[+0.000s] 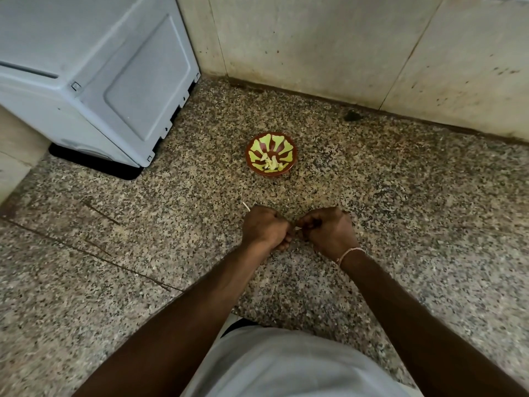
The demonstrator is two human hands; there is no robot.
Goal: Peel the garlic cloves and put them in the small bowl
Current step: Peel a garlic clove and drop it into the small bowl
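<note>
Both hands are curled tight, knuckles up, almost meeting above the speckled worktop. The left hand and right hand pinch something small and pale between them; it is too hidden to identify. Well beyond them, apart, stands the small bowl, holding several peeled garlic cloves.

Left hand, right hand: curled, touching.

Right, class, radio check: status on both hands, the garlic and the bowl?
Left hand and right hand curled together, pinching something small, mostly hidden. Peeled cloves in small bowl. Path to bowl unobstructed.
</note>
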